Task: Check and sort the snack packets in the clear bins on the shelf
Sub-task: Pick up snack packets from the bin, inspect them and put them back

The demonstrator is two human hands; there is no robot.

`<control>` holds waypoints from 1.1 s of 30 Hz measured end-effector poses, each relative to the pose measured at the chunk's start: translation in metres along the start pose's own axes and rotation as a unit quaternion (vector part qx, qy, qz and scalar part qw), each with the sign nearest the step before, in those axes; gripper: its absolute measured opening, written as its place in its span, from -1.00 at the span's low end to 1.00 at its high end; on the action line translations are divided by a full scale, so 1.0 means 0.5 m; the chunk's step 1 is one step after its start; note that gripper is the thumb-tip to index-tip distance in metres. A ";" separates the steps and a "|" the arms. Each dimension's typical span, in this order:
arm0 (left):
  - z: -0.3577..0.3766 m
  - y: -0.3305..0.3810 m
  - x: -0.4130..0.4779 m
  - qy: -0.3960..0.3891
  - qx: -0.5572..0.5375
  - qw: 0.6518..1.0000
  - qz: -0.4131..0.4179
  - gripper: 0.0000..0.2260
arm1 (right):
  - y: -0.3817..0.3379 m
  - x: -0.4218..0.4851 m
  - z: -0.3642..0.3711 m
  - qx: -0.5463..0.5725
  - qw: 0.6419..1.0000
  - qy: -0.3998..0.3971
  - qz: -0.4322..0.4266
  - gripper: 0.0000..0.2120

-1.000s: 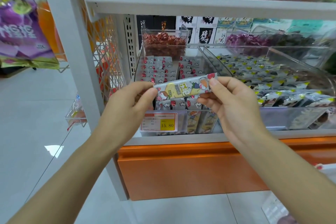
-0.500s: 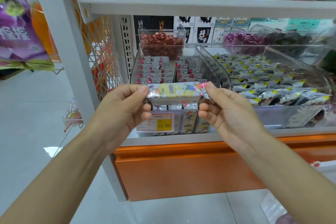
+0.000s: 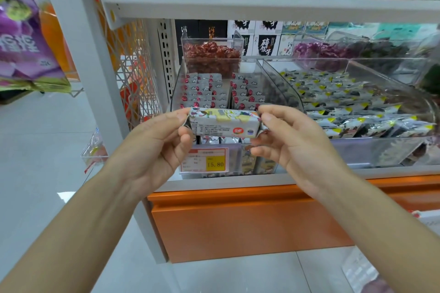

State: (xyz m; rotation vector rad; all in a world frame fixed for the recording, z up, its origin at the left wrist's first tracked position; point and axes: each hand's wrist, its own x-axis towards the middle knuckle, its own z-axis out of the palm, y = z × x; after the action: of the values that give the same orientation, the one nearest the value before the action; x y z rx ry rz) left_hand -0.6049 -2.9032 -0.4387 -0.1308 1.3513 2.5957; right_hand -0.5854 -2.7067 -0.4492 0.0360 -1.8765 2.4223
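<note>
snack packet, held level in the air just above the price tag, in front of the clear bin that carries the tag. left hand pinches the packet's left end between thumb and fingertips, and right hand pinches the right end the same way. the other fingers curl loosely underneath.

open air lies between the packet and the upper shelf well above the tag. bare floor spreads left of the tag, past the white post. just below the tag run the grey shelf edge and an orange panel.

packet and hands cover the front rows in the tagged bin, and the print on the packet's white face is too small to read. far right of the tag the big bin is blurred and cut off by the frame.

behind the tag the bin holds two columns of silver packets with red marks. right of the tag the big bin holds black and yellow packets. further back from the tag a small bin is full of red sweets.
</note>
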 end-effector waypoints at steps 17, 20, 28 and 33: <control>0.007 -0.003 -0.018 -0.062 0.180 0.977 0.099 -0.68 | -0.002 -0.004 0.009 -0.006 0.998 0.014 -0.064 -0.74; 0.007 -0.004 -0.019 -0.068 0.178 0.977 0.098 -0.65 | -0.003 -0.005 0.007 -0.005 0.998 0.028 -0.057 -0.74; 0.000 -0.008 -0.015 -0.065 0.159 0.980 0.103 -0.88 | 0.004 -0.002 0.004 -0.001 0.998 0.042 -0.056 -0.69; -0.002 -0.010 -0.015 -0.066 0.145 0.983 0.088 -0.85 | 0.008 0.001 0.001 -0.020 0.997 0.043 -0.068 -0.79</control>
State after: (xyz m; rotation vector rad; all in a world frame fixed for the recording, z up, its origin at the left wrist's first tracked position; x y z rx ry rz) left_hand -0.5963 -2.9023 -0.4421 0.2125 1.7383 2.4535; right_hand -0.5862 -2.7079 -0.4527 0.0557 -1.8213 2.2610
